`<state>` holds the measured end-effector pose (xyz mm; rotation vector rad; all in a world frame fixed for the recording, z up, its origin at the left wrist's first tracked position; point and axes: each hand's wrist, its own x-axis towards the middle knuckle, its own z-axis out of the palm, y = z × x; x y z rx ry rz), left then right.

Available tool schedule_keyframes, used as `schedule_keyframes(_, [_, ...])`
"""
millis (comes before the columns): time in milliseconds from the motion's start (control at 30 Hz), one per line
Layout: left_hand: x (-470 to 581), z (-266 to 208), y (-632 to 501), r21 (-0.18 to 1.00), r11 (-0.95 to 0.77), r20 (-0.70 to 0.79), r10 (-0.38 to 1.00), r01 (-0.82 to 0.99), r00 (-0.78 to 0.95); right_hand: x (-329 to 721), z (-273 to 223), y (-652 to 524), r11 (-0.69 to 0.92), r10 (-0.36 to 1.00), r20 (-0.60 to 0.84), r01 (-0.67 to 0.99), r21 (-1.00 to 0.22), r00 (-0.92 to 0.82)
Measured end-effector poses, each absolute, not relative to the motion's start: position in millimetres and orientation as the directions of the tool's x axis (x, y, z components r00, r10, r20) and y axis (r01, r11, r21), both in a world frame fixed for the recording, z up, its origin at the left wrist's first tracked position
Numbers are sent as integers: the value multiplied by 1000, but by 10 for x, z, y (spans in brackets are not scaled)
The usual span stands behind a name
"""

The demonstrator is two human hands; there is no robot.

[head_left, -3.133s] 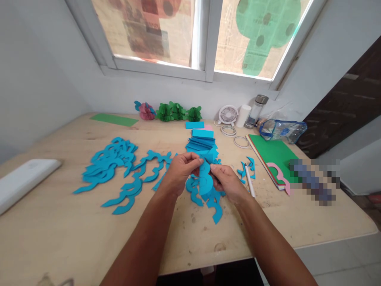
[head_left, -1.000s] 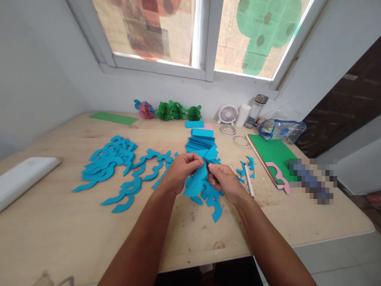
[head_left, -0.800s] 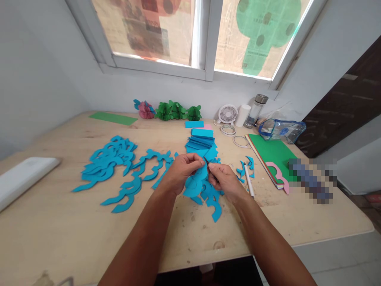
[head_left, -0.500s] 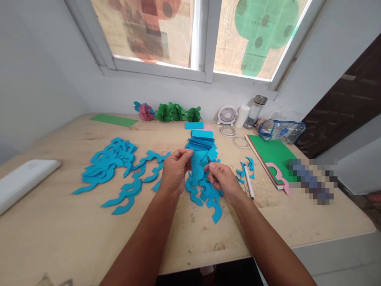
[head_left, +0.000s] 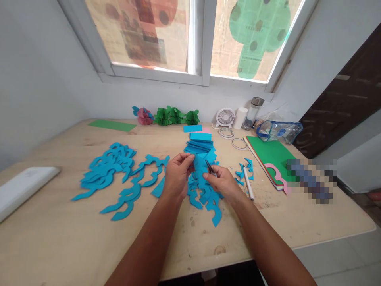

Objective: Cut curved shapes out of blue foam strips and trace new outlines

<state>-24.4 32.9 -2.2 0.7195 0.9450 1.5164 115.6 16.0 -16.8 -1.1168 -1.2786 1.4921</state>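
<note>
The paper piece [head_left: 200, 167] I hold is bright blue, like my cut-outs [head_left: 104, 171]. The card sheet [head_left: 272, 153] is green; the table [head_left: 59, 238] pale wood.

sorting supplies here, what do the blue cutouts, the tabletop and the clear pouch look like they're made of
Blue cutouts: likely matte craft paper or thin card, flat with clean curved cut edges. Tabletop: light unfinished-looking wood, probably plywood, with visible grain, knots and scuffs. Clear pouch: glossy see-through plastic with blue trim. The left hand pinches a folded blue piece, which bends like paper.

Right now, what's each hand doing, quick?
Left hand: closed on the blue paper piece.
Right hand: closed on small scissors, at the same piece.
</note>
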Motion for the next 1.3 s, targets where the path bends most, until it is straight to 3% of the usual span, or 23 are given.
schedule_keyframes(167, [-281, 17, 306, 923, 35, -78, 992, -384, -96, 1186, -82, 155, -83, 981, -66, -89, -993, -181])
schedule_keyframes(467, [-274, 109, 228, 978, 104, -81, 988, -182, 130, 1244, -107, 189, -56, 972, -60, 26, -998, -229])
schedule_keyframes(1300, [-296, 128, 226, 988, 80, -57, 985, -135, 165, 1242, -127, 193, -135, 962, -136, 20, -991, -235])
